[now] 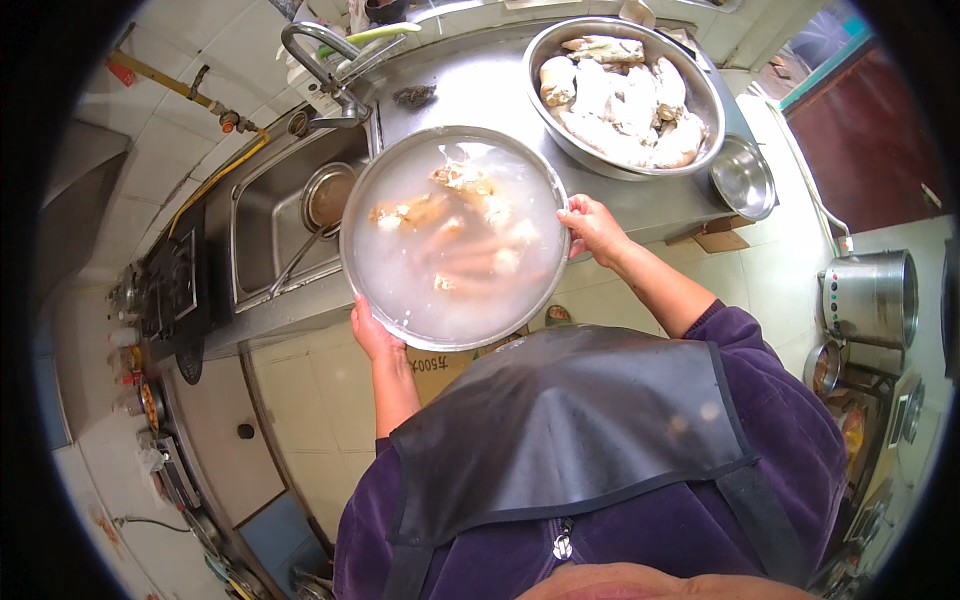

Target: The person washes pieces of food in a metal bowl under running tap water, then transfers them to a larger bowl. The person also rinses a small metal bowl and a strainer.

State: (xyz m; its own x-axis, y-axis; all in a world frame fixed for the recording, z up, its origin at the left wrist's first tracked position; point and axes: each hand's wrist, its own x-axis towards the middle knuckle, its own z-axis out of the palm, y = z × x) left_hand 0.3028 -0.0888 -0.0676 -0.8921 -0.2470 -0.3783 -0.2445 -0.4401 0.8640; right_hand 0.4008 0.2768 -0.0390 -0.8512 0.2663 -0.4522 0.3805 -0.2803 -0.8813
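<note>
A large round metal basin full of cloudy water is held by its rim between both hands. Several pieces of meat, which look like pig's trotters, lie in the water. My left hand grips the near left side of the basin; its fingers are partly hidden beneath. My right hand holds the right side, thumb at the rim. Behind and to the right, a second metal basin on the steel counter holds several pale trotters.
A steel sink with a metal strainer or bowl and a faucet is at the left. A dark scouring pad lies on the counter. An empty metal bowl stands at the right edge. A gas stove is farther left.
</note>
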